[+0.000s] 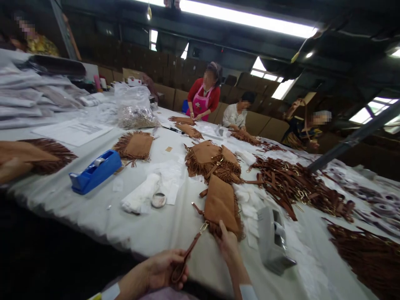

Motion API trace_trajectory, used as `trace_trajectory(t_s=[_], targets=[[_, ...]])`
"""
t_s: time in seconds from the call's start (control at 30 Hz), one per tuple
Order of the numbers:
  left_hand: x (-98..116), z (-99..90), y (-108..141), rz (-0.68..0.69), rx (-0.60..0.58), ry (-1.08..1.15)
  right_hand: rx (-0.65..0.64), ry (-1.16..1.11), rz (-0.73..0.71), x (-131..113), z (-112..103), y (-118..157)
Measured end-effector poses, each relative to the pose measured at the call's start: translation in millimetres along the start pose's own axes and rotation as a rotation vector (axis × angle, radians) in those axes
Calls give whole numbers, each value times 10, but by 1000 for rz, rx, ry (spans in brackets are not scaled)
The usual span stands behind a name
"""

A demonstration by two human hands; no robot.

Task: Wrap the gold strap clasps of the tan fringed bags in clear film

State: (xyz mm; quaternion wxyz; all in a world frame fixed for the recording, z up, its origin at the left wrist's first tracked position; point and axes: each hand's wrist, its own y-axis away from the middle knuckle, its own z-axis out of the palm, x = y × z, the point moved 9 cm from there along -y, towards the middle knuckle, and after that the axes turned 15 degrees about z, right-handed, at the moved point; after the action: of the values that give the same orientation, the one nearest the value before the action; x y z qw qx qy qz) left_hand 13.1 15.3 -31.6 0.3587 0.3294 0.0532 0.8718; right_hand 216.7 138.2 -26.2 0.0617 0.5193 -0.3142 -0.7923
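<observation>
Near the front edge of the table, a brown fringed pouch point(220, 204) lies with a gold clasp at its lower left corner. A brown strap point(190, 246) runs from that clasp down to my left hand point(170, 268), whose fingers are closed round its looped end. My right hand point(227, 241) grips the pouch's lower edge, thumb on top and the other fingers underneath, partly hidden. Just beyond the pouch, more fringed pouches point(204, 154) are piled up, one with a gold clasp on top.
A grey tape dispenser point(273, 241) stands right of the pouch, a blue one point(95, 171) at left. Brown straps point(293, 183) are heaped at right. Another person's hand point(14, 170) holds a pouch at far left. Several people work beyond the table.
</observation>
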Motion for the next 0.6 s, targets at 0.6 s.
trace_trajectory(t_s=[0.6], targets=[[1781, -538, 271, 818, 629, -1785, -101, 719, -172, 825, 710, 918]])
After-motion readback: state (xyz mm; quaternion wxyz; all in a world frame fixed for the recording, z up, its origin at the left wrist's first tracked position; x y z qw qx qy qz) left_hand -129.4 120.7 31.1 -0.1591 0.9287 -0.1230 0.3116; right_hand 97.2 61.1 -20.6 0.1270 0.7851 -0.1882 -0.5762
